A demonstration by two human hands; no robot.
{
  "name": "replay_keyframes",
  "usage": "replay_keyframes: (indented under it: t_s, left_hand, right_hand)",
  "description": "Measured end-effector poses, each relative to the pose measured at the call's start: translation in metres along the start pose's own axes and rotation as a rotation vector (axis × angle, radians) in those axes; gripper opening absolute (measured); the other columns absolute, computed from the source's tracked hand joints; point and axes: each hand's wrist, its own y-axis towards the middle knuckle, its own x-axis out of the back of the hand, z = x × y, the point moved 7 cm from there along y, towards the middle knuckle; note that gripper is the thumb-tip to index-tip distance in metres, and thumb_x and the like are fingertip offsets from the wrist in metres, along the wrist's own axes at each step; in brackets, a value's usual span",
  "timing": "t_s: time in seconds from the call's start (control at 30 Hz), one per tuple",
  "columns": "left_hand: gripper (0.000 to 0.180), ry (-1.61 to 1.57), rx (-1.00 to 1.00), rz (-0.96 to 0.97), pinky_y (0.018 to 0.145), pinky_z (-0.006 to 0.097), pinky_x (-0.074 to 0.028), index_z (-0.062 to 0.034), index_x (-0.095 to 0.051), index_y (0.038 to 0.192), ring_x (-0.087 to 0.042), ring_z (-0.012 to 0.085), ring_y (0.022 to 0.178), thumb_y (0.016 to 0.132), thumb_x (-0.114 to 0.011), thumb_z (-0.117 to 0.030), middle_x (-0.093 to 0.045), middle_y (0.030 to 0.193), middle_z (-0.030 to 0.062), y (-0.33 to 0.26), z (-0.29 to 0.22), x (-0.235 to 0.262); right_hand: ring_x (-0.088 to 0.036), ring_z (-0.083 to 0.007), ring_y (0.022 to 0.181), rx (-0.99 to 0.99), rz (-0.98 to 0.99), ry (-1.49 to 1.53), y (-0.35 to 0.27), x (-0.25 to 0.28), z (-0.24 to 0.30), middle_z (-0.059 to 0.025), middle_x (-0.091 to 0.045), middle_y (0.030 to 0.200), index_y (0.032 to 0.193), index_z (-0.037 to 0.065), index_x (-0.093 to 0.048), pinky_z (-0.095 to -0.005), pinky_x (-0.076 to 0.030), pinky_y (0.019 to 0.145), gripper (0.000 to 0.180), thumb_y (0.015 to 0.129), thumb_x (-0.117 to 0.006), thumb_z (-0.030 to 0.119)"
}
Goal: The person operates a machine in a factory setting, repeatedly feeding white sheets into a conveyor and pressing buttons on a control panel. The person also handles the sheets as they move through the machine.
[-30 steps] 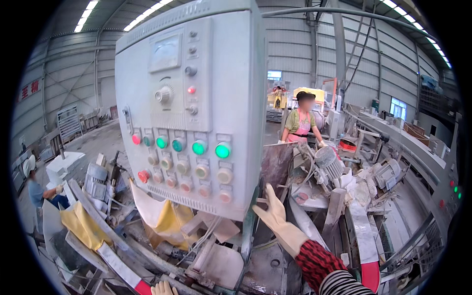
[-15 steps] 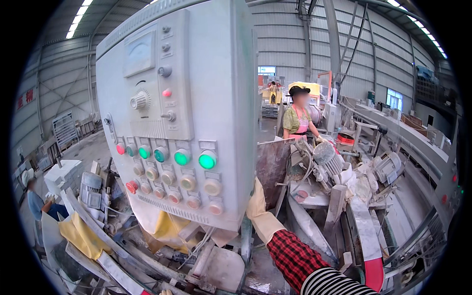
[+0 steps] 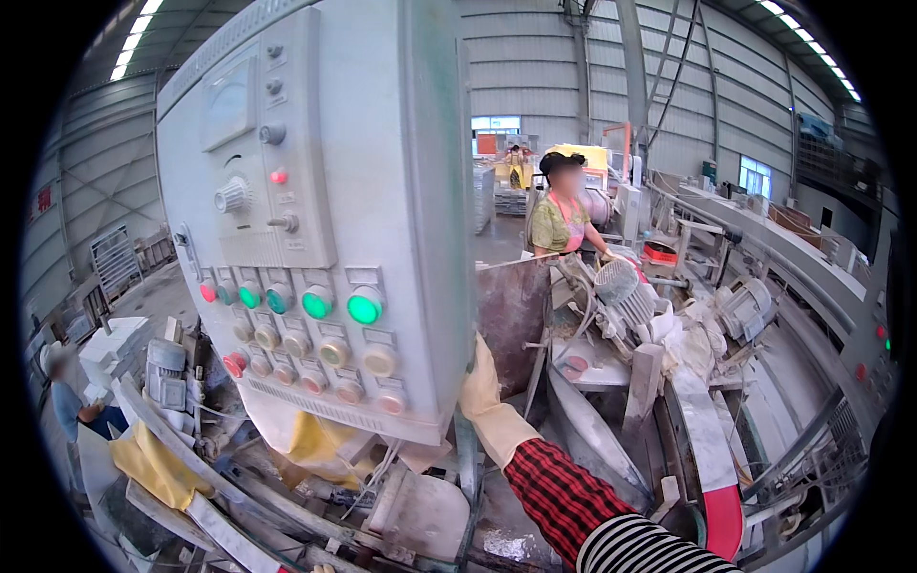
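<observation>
Factory hall, grey control cabinet (image 3: 315,220) filling the near left, wet stone-cutting line (image 3: 707,449) running off to the right.

Here we go: the right hand (image 3: 485,396), in a pale yellow rubber glove over a red plaid cuff, is up against the cabinet's right edge, its fingers slipped behind the side panel, so I cannot tell whether it is gripping or lying flat. The left hand is not in view. 2 green lamps (image 3: 363,308) glow bright on the front, with rows of round push-buttons (image 3: 334,353) below them untouched; whatever sits behind that panel looks only just reached, the pressing or turning left to do. Against 1 second ago, the glove was spread open in mid-air right of the cabinet; now it has closed in and tucked behind it. Far right, another person (image 3: 564,215) stands at the line.
</observation>
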Motion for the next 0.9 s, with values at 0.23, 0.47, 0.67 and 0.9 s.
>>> replay_keyframes:
  t_s: [0.23, 0.47, 0.67, 0.9]
  left_hand:
    - [0.045, 0.018, 0.011, 0.012, 0.111, 0.054, -0.038, 0.0030, -0.059, 0.132, -0.056, 0.0400, 0.123, 0.099, -0.056, -0.028, -0.062, 0.131, 0.0248, -0.006, -0.002, -0.004]
    - [0.045, 0.046, 0.001, -0.004, 0.109, 0.054, -0.039, 0.0023, -0.059, 0.132, -0.057, 0.0405, 0.121, 0.098, -0.057, -0.027, -0.062, 0.130, 0.0254, -0.010, -0.008, -0.006]
    - [0.053, -0.071, 0.047, 0.088, 0.108, 0.052, -0.041, 0.0005, -0.057, 0.136, -0.058, 0.0414, 0.119, 0.098, -0.058, -0.037, -0.062, 0.130, 0.0255, -0.007, 0.008, -0.029]
    - [0.085, 0.193, 0.309, 0.081, 0.101, 0.054, -0.045, -0.0064, -0.040, 0.152, -0.056, 0.0460, 0.122, 0.090, -0.060, -0.061, -0.050, 0.145, 0.0255, 0.052, 0.096, -0.003]
  right_hand:
    - [-0.056, -0.0473, 0.121, 0.085, -0.030, -0.044, -0.002, 0.000, -0.006, -0.0307, -0.060, 0.128, 0.144, 0.000, -0.044, -0.0460, -0.046, 0.101, 0.062, 0.096, -0.062, 0.034]
    - [-0.056, -0.0452, 0.122, 0.100, -0.082, -0.055, -0.006, 0.003, 0.008, -0.0290, -0.060, 0.130, 0.144, 0.000, -0.044, -0.0441, -0.045, 0.103, 0.060, 0.095, -0.062, 0.030]
    - [-0.057, -0.0436, 0.123, 0.086, -0.094, -0.082, -0.005, 0.013, 0.013, -0.0280, -0.061, 0.130, 0.145, 0.000, -0.044, -0.0427, -0.045, 0.103, 0.059, 0.093, -0.063, 0.020]
    - [-0.059, -0.0432, 0.121, 0.087, -0.090, -0.049, -0.008, 0.001, 0.011, -0.0288, -0.062, 0.128, 0.147, 0.003, -0.041, -0.0428, -0.047, 0.100, 0.063, 0.091, -0.066, 0.019]
